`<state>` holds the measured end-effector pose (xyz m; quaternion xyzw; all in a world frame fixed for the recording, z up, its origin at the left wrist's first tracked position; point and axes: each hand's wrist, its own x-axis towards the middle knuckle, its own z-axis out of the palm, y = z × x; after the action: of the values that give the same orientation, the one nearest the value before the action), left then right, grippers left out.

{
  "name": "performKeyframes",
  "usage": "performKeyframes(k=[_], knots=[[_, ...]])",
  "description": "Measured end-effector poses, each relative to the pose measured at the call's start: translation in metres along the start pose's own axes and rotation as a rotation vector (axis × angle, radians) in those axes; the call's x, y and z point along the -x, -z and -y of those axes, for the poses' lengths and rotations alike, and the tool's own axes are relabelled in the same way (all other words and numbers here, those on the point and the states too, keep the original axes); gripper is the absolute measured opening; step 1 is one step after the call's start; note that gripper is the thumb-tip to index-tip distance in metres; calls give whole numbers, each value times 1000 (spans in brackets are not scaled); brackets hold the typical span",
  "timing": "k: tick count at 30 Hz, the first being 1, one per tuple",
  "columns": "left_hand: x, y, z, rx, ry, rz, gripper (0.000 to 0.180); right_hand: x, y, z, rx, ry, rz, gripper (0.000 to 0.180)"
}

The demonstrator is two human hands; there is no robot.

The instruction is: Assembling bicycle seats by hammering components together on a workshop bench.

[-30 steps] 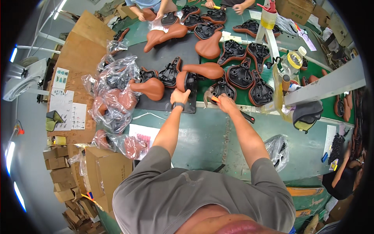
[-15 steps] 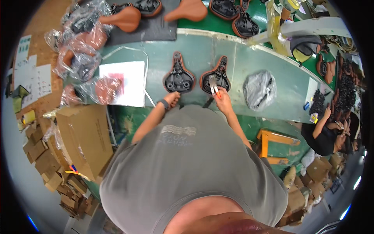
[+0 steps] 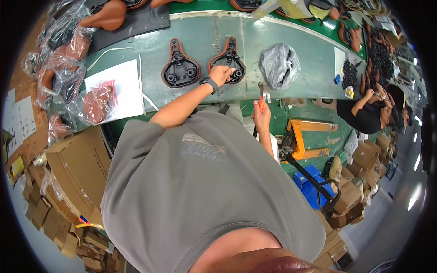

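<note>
Two brown-edged bicycle saddles lie upside down side by side on the green worktable, black undersides up: the left saddle (image 3: 181,72) and the right saddle (image 3: 231,54). My left hand (image 3: 221,74), with a dark band at its wrist, reaches across onto the right saddle. Its fingers are bent together at the underside; whatever they pinch is too small to make out. In my right hand (image 3: 261,117) is a hand tool (image 3: 262,98) with an orange handle and a silvery metal head. That hand is closed around the handle, off the table's near edge and apart from the saddles.
A clear plastic bag (image 3: 278,66) with something dark inside lies right of the saddles. Bagged saddles (image 3: 98,104) and a white sheet (image 3: 127,88) are at the left. An orange pallet jack (image 3: 298,139) stands on the floor, right. Another person (image 3: 364,111) works at the far right.
My left hand has moved from the near edge by the left saddle onto the right saddle. My right hand has drawn the tool off that saddle toward me. The view has shifted.
</note>
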<state>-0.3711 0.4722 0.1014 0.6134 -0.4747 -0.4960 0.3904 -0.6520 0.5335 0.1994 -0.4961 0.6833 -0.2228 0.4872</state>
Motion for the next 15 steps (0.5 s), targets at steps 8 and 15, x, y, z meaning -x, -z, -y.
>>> performKeyframes(k=[8, 15], knots=[[-34, -60, -5, -19, 29, -21, 25, 73, 6, -21, -64, -167, -93, 31], [-45, -59, -17, -279, 260, -18, 36, 87, 6, -35, -159, -192, -66, 29]])
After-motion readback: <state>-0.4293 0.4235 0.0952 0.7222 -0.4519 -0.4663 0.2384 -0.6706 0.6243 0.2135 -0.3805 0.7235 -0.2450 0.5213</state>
